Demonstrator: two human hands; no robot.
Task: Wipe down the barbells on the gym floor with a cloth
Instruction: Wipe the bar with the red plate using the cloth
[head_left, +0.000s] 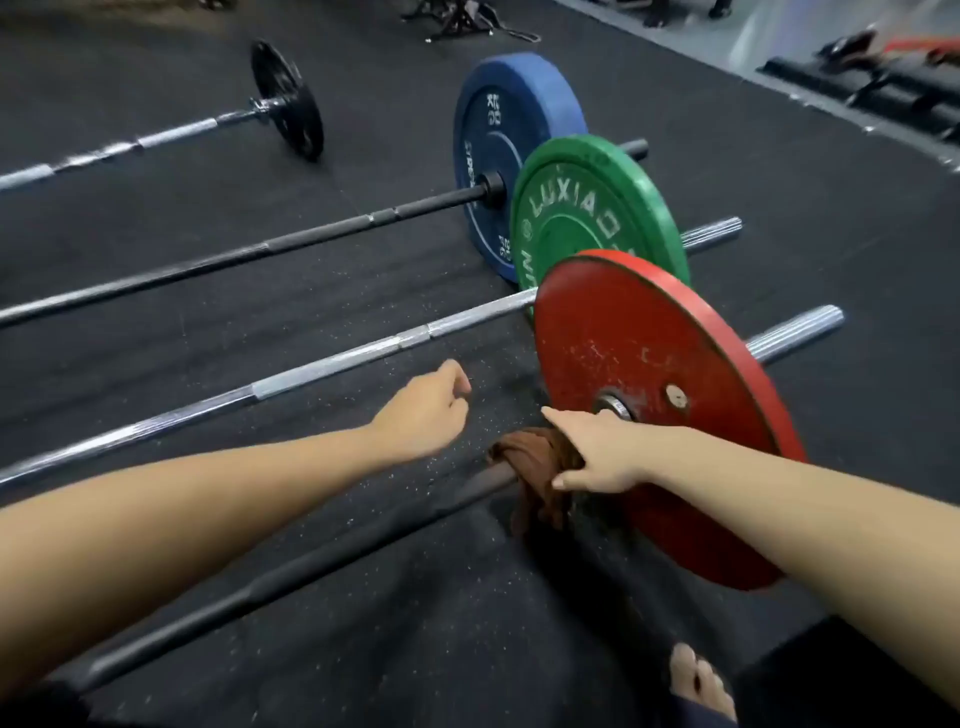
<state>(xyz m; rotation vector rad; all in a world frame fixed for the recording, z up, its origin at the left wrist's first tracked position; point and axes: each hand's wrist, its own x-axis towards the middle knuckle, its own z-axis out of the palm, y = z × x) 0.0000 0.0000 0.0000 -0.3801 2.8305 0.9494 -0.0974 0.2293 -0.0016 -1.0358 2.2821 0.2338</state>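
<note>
Brown cloth (535, 467) is soft and floppy, draped over the nearest black bar (311, 566) right against the red plate (649, 364). Right hand (597, 452) wraps it round the shaft, which is the place to grab (steel's rigid and looks too heavy to lift, so I'd slide along it). Left hand (426, 410) is clenched, empty. Count: four barbells (363, 353), four plates, one cloth.

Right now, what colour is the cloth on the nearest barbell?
Brown: the cloth shows best in the head view, gripped by the right hand.
</note>
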